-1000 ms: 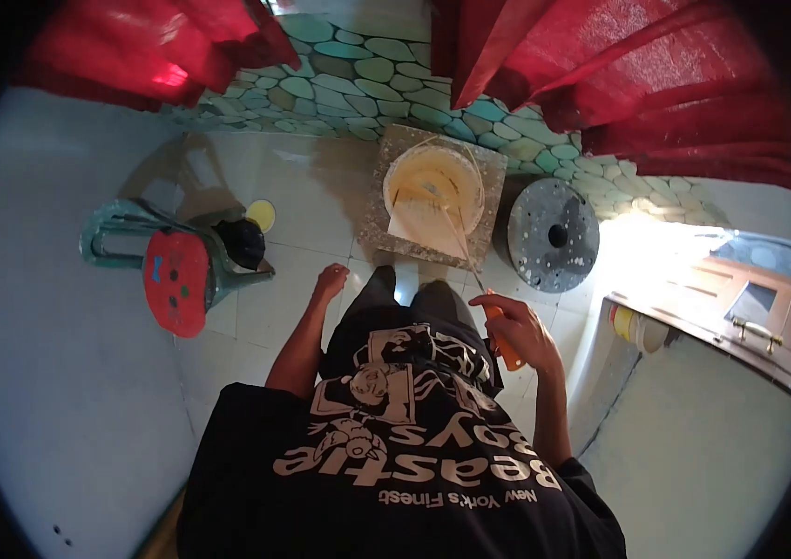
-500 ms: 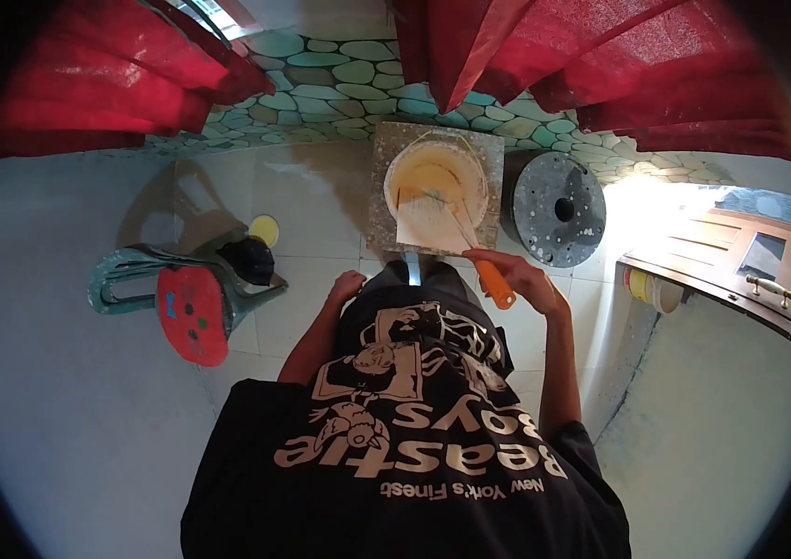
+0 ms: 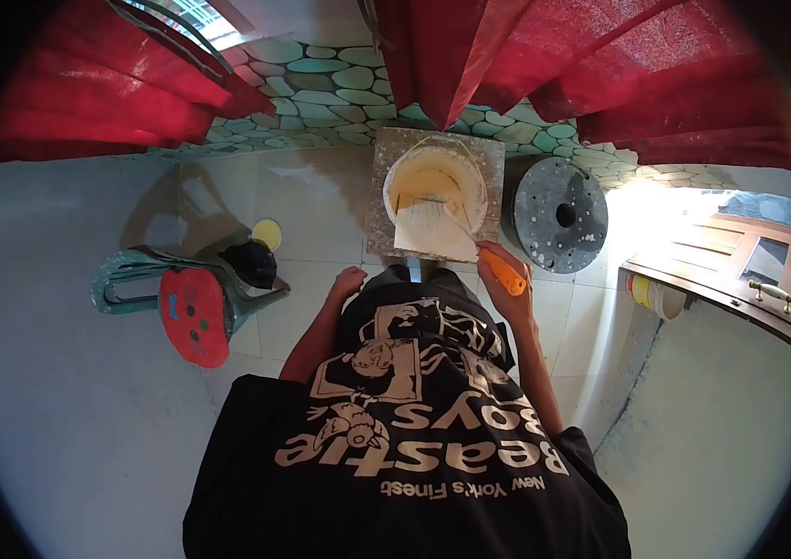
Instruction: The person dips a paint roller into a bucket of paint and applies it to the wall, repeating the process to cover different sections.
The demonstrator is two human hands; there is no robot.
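Note:
My right hand is closed around the orange handle of what looks like a paint roller. Its far end reaches toward the bucket and is hard to make out. The bucket, pale inside with a splattered rim, stands on a speckled square stool in front of me. A cream panel slopes out over the bucket's near rim. On the other side, my left hand is curled shut near my left thigh, with nothing visible in it.
Right of the stool stands a dark, paint-spotted cylinder. To the left are a green chair, a red round seat and a yellow lid. Red curtains hang ahead; a wooden door is at right.
My right hand has shifted slightly, and the orange handle now points more to the right, closer to the panel's corner. My left hand stays nearly in place.

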